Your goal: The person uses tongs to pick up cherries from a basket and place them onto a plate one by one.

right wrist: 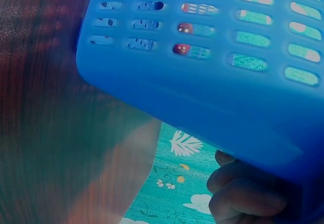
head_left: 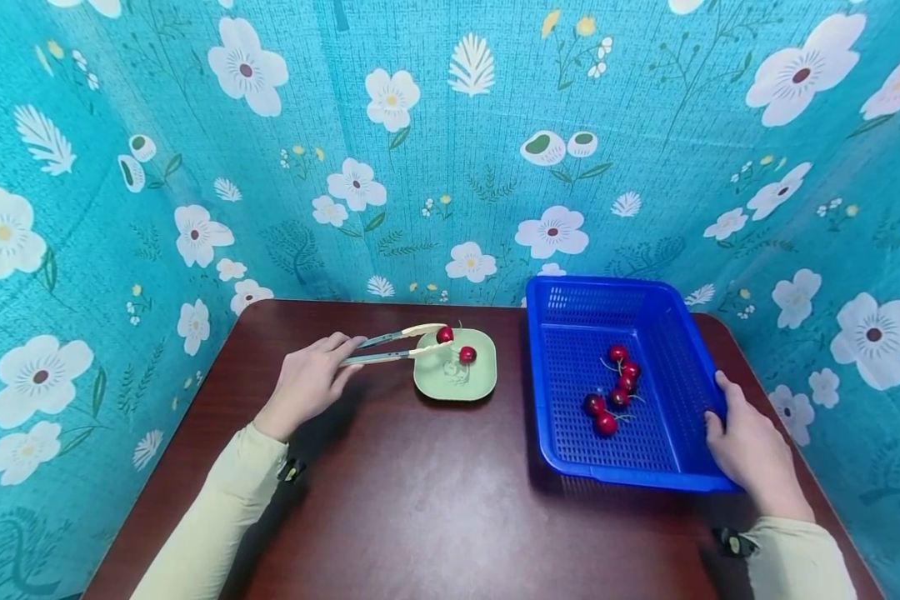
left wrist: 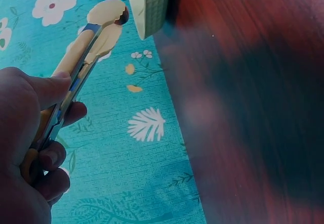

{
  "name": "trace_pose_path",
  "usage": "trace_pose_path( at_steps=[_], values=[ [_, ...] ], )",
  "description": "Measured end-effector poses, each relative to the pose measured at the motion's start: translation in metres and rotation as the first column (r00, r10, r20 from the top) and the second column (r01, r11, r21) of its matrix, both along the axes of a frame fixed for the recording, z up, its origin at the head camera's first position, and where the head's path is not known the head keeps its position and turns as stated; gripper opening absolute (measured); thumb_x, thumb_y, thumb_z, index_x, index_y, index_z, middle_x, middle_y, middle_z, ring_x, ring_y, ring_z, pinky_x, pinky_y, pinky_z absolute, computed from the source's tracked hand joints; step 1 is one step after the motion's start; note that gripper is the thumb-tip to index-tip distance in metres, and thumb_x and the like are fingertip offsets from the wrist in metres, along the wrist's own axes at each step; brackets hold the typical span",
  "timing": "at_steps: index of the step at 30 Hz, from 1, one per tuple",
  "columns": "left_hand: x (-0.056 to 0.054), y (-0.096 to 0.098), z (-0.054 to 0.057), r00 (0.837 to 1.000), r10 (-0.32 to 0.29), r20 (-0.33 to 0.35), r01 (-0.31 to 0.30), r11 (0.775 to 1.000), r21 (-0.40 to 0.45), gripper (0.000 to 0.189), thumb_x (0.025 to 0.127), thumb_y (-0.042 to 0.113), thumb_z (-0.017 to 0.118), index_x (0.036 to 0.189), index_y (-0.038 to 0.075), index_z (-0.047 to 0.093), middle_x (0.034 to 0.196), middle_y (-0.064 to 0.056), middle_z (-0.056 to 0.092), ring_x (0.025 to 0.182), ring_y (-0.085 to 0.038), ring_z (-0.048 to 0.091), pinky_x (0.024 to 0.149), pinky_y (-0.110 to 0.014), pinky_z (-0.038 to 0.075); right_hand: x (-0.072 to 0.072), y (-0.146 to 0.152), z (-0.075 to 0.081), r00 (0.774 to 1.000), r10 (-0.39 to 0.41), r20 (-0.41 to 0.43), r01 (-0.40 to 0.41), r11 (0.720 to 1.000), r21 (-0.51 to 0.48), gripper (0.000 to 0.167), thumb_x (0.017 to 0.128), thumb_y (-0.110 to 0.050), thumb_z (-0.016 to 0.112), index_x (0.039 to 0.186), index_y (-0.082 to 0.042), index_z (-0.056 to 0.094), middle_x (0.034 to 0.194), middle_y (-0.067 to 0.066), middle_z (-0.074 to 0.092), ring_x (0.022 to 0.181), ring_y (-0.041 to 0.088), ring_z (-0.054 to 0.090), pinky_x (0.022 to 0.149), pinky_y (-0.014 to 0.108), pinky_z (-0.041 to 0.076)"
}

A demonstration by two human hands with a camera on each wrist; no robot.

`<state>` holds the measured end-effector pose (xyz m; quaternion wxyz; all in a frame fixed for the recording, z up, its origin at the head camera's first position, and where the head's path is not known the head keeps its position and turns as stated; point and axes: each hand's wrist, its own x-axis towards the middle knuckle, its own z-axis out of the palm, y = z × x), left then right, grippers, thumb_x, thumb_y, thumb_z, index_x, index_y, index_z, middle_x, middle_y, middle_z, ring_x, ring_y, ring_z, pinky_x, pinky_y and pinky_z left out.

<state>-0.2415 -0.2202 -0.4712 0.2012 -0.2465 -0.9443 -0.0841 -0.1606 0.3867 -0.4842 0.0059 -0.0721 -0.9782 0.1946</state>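
Left of the pale green, rounded-square dish (head_left: 474, 386), a left hand (head_left: 303, 385) in a pale cream sleeve (head_left: 228, 492) holds a pair of slim tongs (head_left: 390, 356) with grey-blue arms and cream tips. Its thumb presses on one arm and its fingers curl round the other. The tongs reach over the dish's left side, their tips on either side of a glossy, round, dark red cherry (head_left: 445, 334); whether this fruit touches the dish cannot be told. A second red cherry (head_left: 468, 355) rests on the dish, just beside the lower tip. Right of the dish and apart from it is a deep blue, rectangular plastic basket (head_left: 630, 475) with slotted walls. Six dark red cherries with thin stems (head_left: 619, 397) lie grouped on its floor. At the basket's side farthest from the dish, a right hand (head_left: 753, 442) grips the rim, thumb over the inner edge, fingers curled round the outside. Beneath the dish spreads a dark reddish-brown tabletop (head_left: 435, 492); behind it hangs turquoise cloth (head_left: 330, 108) printed with white flowers.
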Motion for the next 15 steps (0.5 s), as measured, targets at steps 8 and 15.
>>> trace_pose_path(
  at_steps=[8, 15],
  values=[
    [0.0011, 0.003, -0.0014, 1.0, -0.002, 0.014, 0.003, 0.999, -0.04, 0.043, 0.092, 0.027, 0.079, 0.132, 0.013, 0.071, 0.111, -0.005, 0.071, 0.088, -0.021, 0.069, 0.06, -0.038, 0.056, -0.0013, 0.0011, 0.0013, 1.0, -0.004, 0.012, 0.004, 1.0, -0.008, 0.075, 0.104, -0.011, 0.053, 0.164, 0.0, 0.008, 0.143, 0.047, 0.039, 0.116, 0.069, 0.049, 0.085, 0.079, 0.042],
    [0.0026, 0.0057, -0.0002, 1.0, -0.028, -0.012, 0.027, 0.998, -0.062, 0.04, 0.092, 0.027, 0.079, 0.129, 0.013, 0.072, 0.108, -0.004, 0.072, 0.085, -0.021, 0.068, 0.057, -0.038, 0.055, -0.0006, 0.0017, -0.0008, 1.0, -0.01, 0.011, 0.01, 1.0, -0.009, 0.076, 0.104, -0.011, 0.052, 0.165, -0.001, 0.008, 0.143, 0.047, 0.039, 0.115, 0.069, 0.049, 0.084, 0.078, 0.043]
  ],
)
